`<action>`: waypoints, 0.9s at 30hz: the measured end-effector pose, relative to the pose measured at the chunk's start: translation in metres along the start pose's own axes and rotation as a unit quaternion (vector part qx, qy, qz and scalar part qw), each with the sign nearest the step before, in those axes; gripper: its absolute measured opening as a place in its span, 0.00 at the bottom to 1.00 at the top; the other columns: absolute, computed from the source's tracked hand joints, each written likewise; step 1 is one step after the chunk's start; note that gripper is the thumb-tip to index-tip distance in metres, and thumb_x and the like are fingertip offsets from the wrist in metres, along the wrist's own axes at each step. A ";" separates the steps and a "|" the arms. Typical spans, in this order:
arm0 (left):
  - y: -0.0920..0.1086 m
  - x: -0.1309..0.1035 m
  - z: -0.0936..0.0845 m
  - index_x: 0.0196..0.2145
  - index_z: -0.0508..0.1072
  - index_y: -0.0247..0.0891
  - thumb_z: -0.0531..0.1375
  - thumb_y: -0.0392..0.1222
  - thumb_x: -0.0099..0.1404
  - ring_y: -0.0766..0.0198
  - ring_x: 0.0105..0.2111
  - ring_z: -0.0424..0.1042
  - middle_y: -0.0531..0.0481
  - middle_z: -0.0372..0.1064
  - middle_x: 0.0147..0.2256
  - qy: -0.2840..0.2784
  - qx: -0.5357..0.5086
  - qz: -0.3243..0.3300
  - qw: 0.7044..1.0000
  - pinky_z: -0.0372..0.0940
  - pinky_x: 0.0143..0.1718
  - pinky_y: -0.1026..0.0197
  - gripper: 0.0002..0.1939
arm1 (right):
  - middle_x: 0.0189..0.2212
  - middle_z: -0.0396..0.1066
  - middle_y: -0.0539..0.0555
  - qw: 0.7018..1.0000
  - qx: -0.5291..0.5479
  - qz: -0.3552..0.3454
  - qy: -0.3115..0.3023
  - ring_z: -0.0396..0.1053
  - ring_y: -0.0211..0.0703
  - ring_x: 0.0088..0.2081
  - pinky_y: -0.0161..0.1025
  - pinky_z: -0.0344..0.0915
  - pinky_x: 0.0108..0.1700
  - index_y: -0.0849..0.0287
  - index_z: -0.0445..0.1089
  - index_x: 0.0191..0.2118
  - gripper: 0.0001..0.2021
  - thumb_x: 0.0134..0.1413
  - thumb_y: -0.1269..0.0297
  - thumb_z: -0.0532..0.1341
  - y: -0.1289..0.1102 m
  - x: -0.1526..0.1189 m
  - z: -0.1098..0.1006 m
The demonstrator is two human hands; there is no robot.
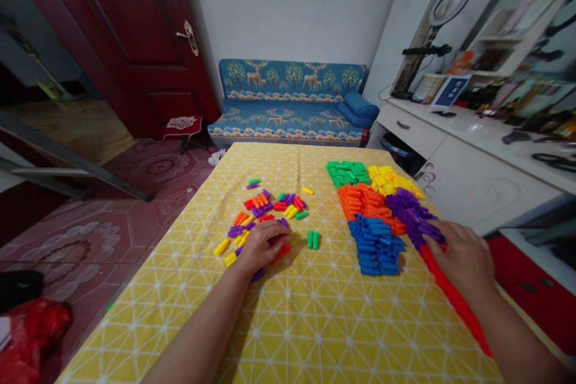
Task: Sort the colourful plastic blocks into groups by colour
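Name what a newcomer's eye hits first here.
Most likely the color-sorted tube piles on the right of the yellow tablecloth. Then the mixed scatter of tubes left of center, with the left hand at it and the right hand at the purple pile. Beyond the tablecloth, a blue deer-patterned sofa.

Blue sofa [288,113] (deer and trees on it), dark red door [121,24] — metal handle [191,39], low stool [182,126], white dresser [477,183]

Tubes [365,204] on tablecloth [315,306], sofa [292,111] behind
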State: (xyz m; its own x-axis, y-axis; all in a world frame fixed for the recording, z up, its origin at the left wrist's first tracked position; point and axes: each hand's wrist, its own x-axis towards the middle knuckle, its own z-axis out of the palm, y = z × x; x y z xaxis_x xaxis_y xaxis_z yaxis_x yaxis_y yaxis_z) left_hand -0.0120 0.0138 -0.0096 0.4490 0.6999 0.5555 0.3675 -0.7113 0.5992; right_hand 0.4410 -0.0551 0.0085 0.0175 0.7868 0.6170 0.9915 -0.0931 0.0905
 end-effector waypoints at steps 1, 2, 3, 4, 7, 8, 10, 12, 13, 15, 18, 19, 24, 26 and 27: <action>0.000 0.000 0.000 0.38 0.77 0.38 0.58 0.34 0.65 0.64 0.35 0.75 0.47 0.76 0.35 0.002 0.000 0.001 1.000 0.69 0.39 0.62 0.07 | 0.44 0.73 0.58 1.000 0.001 0.002 -0.001 0.68 0.50 0.44 0.45 0.61 0.44 0.58 0.70 0.47 0.16 0.60 0.56 0.53 0.000 0.000 0.000; 0.000 0.000 0.000 0.38 0.76 0.38 0.58 0.34 0.65 0.64 0.35 0.75 0.47 0.76 0.34 0.003 0.001 0.001 1.000 0.69 0.39 0.62 0.07 | 0.44 0.73 0.58 1.000 0.004 0.003 -0.003 0.68 0.50 0.44 0.44 0.61 0.45 0.57 0.70 0.47 0.16 0.60 0.56 0.53 0.000 -0.001 0.000; 0.000 0.000 0.000 0.38 0.76 0.38 0.58 0.34 0.65 0.64 0.35 0.75 0.47 0.76 0.34 0.005 0.001 0.002 1.000 0.69 0.39 0.62 0.07 | 0.45 0.72 0.58 1.000 0.007 0.005 -0.004 0.68 0.50 0.44 0.44 0.61 0.45 0.58 0.70 0.47 0.16 0.60 0.56 0.53 0.001 -0.001 0.000; 0.000 0.000 0.001 0.38 0.76 0.39 0.59 0.34 0.64 0.64 0.35 0.75 0.48 0.76 0.34 0.007 0.001 0.003 1.000 0.69 0.39 0.62 0.07 | 0.45 0.72 0.58 1.000 0.009 0.006 -0.004 0.68 0.50 0.45 0.45 0.62 0.45 0.58 0.70 0.47 0.16 0.61 0.56 0.53 0.002 -0.001 0.000; 0.000 -0.001 0.000 0.38 0.76 0.39 0.59 0.34 0.65 0.64 0.35 0.75 0.47 0.76 0.34 0.009 0.000 0.003 1.000 0.69 0.39 0.62 0.07 | 0.44 0.73 0.59 1.000 0.017 0.006 0.009 0.68 0.51 0.44 0.46 0.63 0.45 0.59 0.71 0.46 0.17 0.61 0.55 0.54 0.002 0.001 -0.004; 0.000 -0.001 0.000 0.38 0.76 0.39 0.58 0.34 0.65 0.64 0.35 0.75 0.47 0.76 0.34 0.009 0.000 0.003 1.000 0.69 0.39 0.62 0.07 | 0.44 0.73 0.59 0.999 0.028 0.004 0.020 0.68 0.51 0.43 0.46 0.63 0.46 0.60 0.72 0.46 0.17 0.61 0.55 0.54 -0.002 0.003 -0.006; 0.000 0.000 0.000 0.38 0.76 0.39 0.58 0.34 0.65 0.63 0.35 0.75 0.47 0.76 0.35 0.007 -0.002 0.003 1.000 0.69 0.39 0.61 0.07 | 0.44 0.72 0.59 0.996 0.075 0.001 0.049 0.69 0.50 0.44 0.46 0.64 0.49 0.60 0.72 0.45 0.16 0.61 0.55 0.55 -0.021 0.005 -0.011; 0.000 0.000 0.000 0.38 0.76 0.39 0.58 0.34 0.65 0.63 0.35 0.75 0.47 0.76 0.34 0.009 -0.002 0.003 1.000 0.69 0.39 0.61 0.07 | 0.44 0.72 0.58 0.985 0.159 -0.013 0.064 0.69 0.49 0.46 0.46 0.64 0.52 0.59 0.72 0.45 0.14 0.61 0.57 0.56 -0.055 0.005 -0.016; 0.001 0.000 0.001 0.38 0.76 0.38 0.58 0.34 0.65 0.63 0.35 0.75 0.47 0.76 0.34 0.014 -0.001 0.003 1.000 0.69 0.39 0.61 0.07 | 0.44 0.72 0.57 0.976 0.209 -0.025 0.060 0.69 0.48 0.47 0.46 0.64 0.52 0.59 0.72 0.45 0.13 0.61 0.59 0.57 -0.077 0.005 -0.018; 0.003 0.000 0.001 0.38 0.77 0.38 0.58 0.35 0.65 0.63 0.35 0.75 0.47 0.77 0.34 0.027 -0.002 0.001 1.000 0.69 0.39 0.61 0.07 | 0.45 0.72 0.56 0.952 0.299 -0.066 0.023 0.69 0.46 0.48 0.46 0.66 0.52 0.56 0.71 0.47 0.11 0.61 0.62 0.57 -0.128 0.001 -0.020; 0.009 0.001 -0.003 0.37 0.77 0.38 0.59 0.39 0.66 0.62 0.36 0.76 0.47 0.78 0.35 0.060 -0.027 -0.032 0.997 0.69 0.41 0.61 0.07 | 0.49 0.70 0.56 0.911 0.393 -0.106 -0.061 0.67 0.47 0.52 0.48 0.66 0.54 0.54 0.68 0.52 0.15 0.60 0.64 0.57 -0.200 -0.004 -0.012; 0.012 0.001 -0.007 0.37 0.78 0.38 0.58 0.41 0.67 0.62 0.36 0.76 0.47 0.78 0.35 0.080 -0.040 -0.055 0.994 0.69 0.41 0.61 0.08 | 0.52 0.68 0.56 0.902 0.412 -0.100 -0.084 0.66 0.48 0.54 0.49 0.66 0.56 0.54 0.67 0.55 0.18 0.59 0.64 0.58 -0.219 -0.006 -0.007; 0.012 0.006 -0.039 0.33 0.78 0.36 0.55 0.49 0.68 0.59 0.36 0.76 0.47 0.77 0.33 0.248 -0.072 -0.184 0.948 0.70 0.40 0.59 0.17 | 0.62 0.56 0.62 0.888 0.442 -0.024 -0.122 0.54 0.54 0.64 0.56 0.58 0.63 0.58 0.57 0.63 0.28 0.59 0.57 0.58 -0.261 -0.007 0.024; 0.000 0.003 -0.053 0.34 0.78 0.35 0.55 0.51 0.67 0.57 0.39 0.76 0.47 0.77 0.34 0.307 -0.040 -0.219 0.925 0.70 0.44 0.57 0.18 | 0.63 0.54 0.64 0.889 0.442 -0.014 -0.122 0.53 0.54 0.65 0.57 0.56 0.63 0.60 0.55 0.64 0.29 0.60 0.55 0.56 -0.262 -0.009 0.031; -0.009 0.000 -0.060 0.36 0.78 0.35 0.56 0.52 0.66 0.56 0.41 0.75 0.46 0.77 0.37 0.319 -0.016 -0.235 0.918 0.69 0.47 0.55 0.18 | 0.63 0.54 0.64 0.889 0.443 -0.010 -0.119 0.52 0.54 0.65 0.57 0.56 0.63 0.60 0.55 0.64 0.29 0.61 0.55 0.56 -0.261 -0.010 0.032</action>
State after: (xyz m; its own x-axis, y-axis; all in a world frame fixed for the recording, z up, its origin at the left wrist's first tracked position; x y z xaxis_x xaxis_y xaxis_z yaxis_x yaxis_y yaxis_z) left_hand -0.0637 0.0246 0.0194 -0.3255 0.8317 0.4499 0.3691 -0.3263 0.8702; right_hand 0.1860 -0.0191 -0.0468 -0.0785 0.8993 0.4303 0.7024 0.3562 -0.6162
